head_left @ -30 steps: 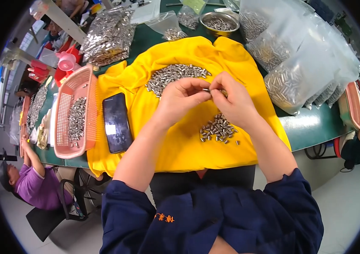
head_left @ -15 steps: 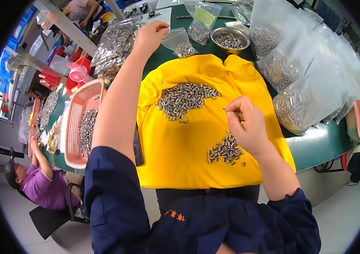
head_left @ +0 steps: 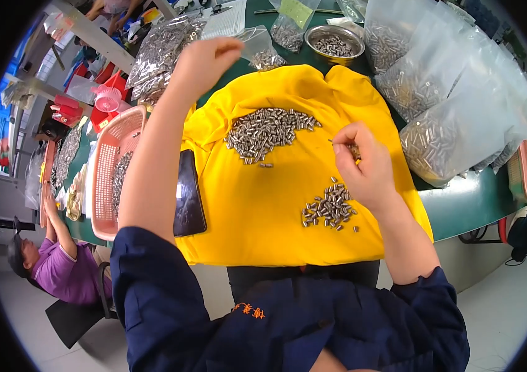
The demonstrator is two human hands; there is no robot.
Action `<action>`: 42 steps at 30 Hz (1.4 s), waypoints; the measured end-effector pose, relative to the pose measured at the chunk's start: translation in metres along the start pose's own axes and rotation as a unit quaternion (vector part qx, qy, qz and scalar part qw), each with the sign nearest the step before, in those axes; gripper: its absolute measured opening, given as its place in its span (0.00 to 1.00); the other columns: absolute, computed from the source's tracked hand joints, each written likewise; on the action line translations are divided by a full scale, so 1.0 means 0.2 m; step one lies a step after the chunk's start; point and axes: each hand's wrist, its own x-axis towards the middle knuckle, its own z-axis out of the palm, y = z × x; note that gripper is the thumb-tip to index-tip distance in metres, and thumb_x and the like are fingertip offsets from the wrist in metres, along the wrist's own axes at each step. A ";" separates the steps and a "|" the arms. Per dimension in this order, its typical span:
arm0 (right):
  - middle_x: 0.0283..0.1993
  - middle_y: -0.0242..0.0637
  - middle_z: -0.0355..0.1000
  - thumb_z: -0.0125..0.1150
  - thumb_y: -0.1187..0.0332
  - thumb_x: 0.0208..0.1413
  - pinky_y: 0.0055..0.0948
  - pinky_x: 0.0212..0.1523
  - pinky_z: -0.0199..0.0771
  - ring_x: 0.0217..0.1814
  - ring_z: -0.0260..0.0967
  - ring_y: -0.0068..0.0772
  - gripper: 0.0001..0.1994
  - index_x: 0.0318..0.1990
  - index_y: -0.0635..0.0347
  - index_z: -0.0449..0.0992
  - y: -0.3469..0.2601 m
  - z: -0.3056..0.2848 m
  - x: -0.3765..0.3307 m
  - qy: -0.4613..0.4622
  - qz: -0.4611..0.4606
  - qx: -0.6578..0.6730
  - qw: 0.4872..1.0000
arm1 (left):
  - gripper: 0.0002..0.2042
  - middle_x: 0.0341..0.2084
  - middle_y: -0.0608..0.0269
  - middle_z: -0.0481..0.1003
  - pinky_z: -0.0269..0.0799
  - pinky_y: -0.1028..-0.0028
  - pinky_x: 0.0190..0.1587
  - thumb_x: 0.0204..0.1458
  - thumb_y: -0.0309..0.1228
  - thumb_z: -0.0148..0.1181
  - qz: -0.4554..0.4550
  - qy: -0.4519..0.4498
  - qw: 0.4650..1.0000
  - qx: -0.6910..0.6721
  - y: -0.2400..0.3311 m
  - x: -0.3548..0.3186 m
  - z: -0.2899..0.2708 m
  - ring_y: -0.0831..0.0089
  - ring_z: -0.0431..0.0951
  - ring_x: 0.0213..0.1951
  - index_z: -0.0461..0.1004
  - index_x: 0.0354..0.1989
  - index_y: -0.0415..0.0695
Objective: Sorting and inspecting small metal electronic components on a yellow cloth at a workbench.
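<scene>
My left hand point(head_left: 207, 63) is raised over the far left edge of the yellow cloth point(head_left: 251, 217), near a small clear bag of metal pieces point(head_left: 267, 59). Its fingers are bent toward the thumb; what they hold, if anything, is hidden. On the right, my right hand point(head_left: 365, 162) is closed, a thin dark pin point(head_left: 331, 141) showing at the thumb and forefinger. Small brassy pieces point(head_left: 354, 152) show within its curled fingers. A large heap of short metal cylinders point(head_left: 269, 130) lies on the cloth's far part. Below my right hand is a smaller heap of cylinders point(head_left: 330, 206).
A dark phone point(head_left: 189, 195) lies at the cloth's left edge, beside a pink basket point(head_left: 105, 186) of metal parts. A steel bowl point(head_left: 334, 44) stands at the back. Large filled plastic bags point(head_left: 430, 146) crowd the right. Another person point(head_left: 65, 266) sits at far left.
My left hand has moved left and a little nearer, away from the small bag. More of the phone shows beside my forearm. My right hand stays almost where it was, still closed.
</scene>
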 end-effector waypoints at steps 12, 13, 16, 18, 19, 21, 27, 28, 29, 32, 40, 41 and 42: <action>0.20 0.38 0.64 0.49 0.74 0.44 0.28 0.23 0.61 0.20 0.62 0.35 0.03 0.28 0.61 0.64 0.01 0.03 -0.04 -0.005 -0.001 0.036 0.999 | 0.05 0.26 0.60 0.70 0.67 0.69 0.35 0.41 0.28 0.53 0.065 -0.152 0.986 -0.014 0.30 -0.76 0.23 0.61 0.70 0.33 0.72 0.26 0.43; 0.20 0.38 0.64 0.49 0.74 0.44 0.28 0.23 0.61 0.21 0.62 0.35 0.03 0.28 0.60 0.64 0.00 0.03 -0.04 -0.004 -0.004 0.036 0.999 | 0.04 0.26 0.60 0.70 0.66 0.69 0.35 0.40 0.27 0.54 0.053 -0.153 0.987 -0.003 0.30 -0.76 0.23 0.61 0.70 0.32 0.72 0.25 0.43; 0.21 0.36 0.64 0.49 0.76 0.44 0.22 0.22 0.61 0.20 0.60 0.24 0.03 0.29 0.62 0.64 0.02 0.03 -0.03 -0.018 -0.005 0.024 1.000 | 0.04 0.26 0.60 0.70 0.66 0.69 0.35 0.40 0.27 0.54 0.058 -0.164 0.985 0.009 0.32 -0.75 0.23 0.61 0.70 0.32 0.72 0.26 0.43; 0.21 0.36 0.64 0.49 0.76 0.44 0.22 0.22 0.61 0.20 0.60 0.24 0.03 0.29 0.62 0.65 0.02 0.03 -0.03 -0.013 -0.010 0.024 1.000 | 0.04 0.26 0.59 0.70 0.66 0.68 0.35 0.40 0.26 0.53 0.065 -0.169 0.983 0.009 0.32 -0.74 0.23 0.61 0.70 0.33 0.71 0.26 0.42; 0.21 0.35 0.64 0.49 0.76 0.44 0.21 0.22 0.61 0.19 0.59 0.24 0.03 0.29 0.62 0.65 0.02 0.03 -0.03 -0.010 -0.010 0.025 1.000 | 0.04 0.26 0.59 0.70 0.66 0.68 0.35 0.40 0.26 0.53 0.067 -0.169 0.983 0.010 0.32 -0.74 0.23 0.61 0.70 0.33 0.71 0.26 0.42; 0.21 0.35 0.64 0.49 0.76 0.43 0.21 0.22 0.61 0.19 0.59 0.24 0.03 0.29 0.62 0.65 0.02 0.02 -0.02 -0.008 -0.008 0.027 1.000 | 0.04 0.25 0.58 0.70 0.66 0.68 0.35 0.40 0.25 0.52 0.090 -0.175 0.980 0.027 0.32 -0.75 0.22 0.60 0.70 0.33 0.71 0.26 0.41; 0.20 0.35 0.64 0.49 0.76 0.43 0.21 0.21 0.61 0.18 0.59 0.24 0.04 0.29 0.62 0.65 0.01 0.02 -0.02 -0.009 -0.023 0.030 0.999 | 0.09 0.27 0.58 0.70 0.67 0.70 0.35 0.38 0.20 0.49 0.088 -0.180 0.979 0.047 0.32 -0.74 0.19 0.62 0.70 0.33 0.71 0.30 0.42; 0.20 0.35 0.64 0.50 0.77 0.43 0.21 0.21 0.61 0.18 0.59 0.24 0.04 0.29 0.62 0.65 0.01 0.02 -0.02 -0.005 -0.031 0.036 0.999 | 0.09 0.27 0.58 0.70 0.67 0.70 0.35 0.38 0.20 0.49 0.087 -0.183 0.978 0.046 0.33 -0.74 0.19 0.62 0.70 0.33 0.71 0.30 0.42; 0.20 0.35 0.64 0.50 0.77 0.43 0.21 0.21 0.61 0.18 0.59 0.24 0.04 0.29 0.62 0.65 0.00 0.02 -0.02 -0.006 -0.028 0.036 0.999 | 0.09 0.27 0.59 0.70 0.67 0.72 0.34 0.38 0.20 0.50 0.045 -0.142 0.988 -0.040 0.35 -0.73 0.19 0.64 0.71 0.31 0.71 0.30 0.41; 0.20 0.35 0.64 0.50 0.77 0.43 0.22 0.21 0.62 0.19 0.61 0.26 0.04 0.29 0.62 0.65 -0.01 0.02 -0.02 -0.005 -0.044 0.028 0.999 | 0.06 0.26 0.62 0.71 0.67 0.80 0.31 0.42 0.20 0.52 -0.070 -0.049 0.962 -0.259 0.37 -0.67 0.24 0.73 0.72 0.27 0.71 0.30 0.38; 0.21 0.39 0.65 0.49 0.76 0.44 0.27 0.24 0.62 0.21 0.63 0.33 0.04 0.29 0.61 0.64 -0.01 0.03 -0.03 -0.025 0.013 0.033 0.999 | 0.12 0.28 0.66 0.72 0.67 0.83 0.35 0.48 0.22 0.48 -0.213 -0.104 0.836 -0.495 0.40 -0.59 0.38 0.80 0.72 0.30 0.68 0.42 0.38; 0.21 0.39 0.65 0.49 0.76 0.44 0.27 0.24 0.62 0.21 0.63 0.33 0.04 0.29 0.61 0.64 -0.02 0.04 -0.03 -0.027 0.013 0.033 0.999 | 0.11 0.28 0.66 0.72 0.67 0.83 0.35 0.48 0.22 0.48 -0.212 -0.117 0.834 -0.496 0.40 -0.59 0.38 0.79 0.72 0.30 0.68 0.42 0.39; 0.21 0.38 0.66 0.50 0.76 0.43 0.26 0.24 0.63 0.21 0.63 0.33 0.04 0.29 0.61 0.64 -0.02 0.04 -0.03 -0.025 0.022 0.029 0.999 | 0.11 0.28 0.66 0.72 0.67 0.83 0.35 0.48 0.22 0.48 -0.213 -0.116 0.833 -0.497 0.39 -0.60 0.38 0.79 0.72 0.30 0.68 0.42 0.39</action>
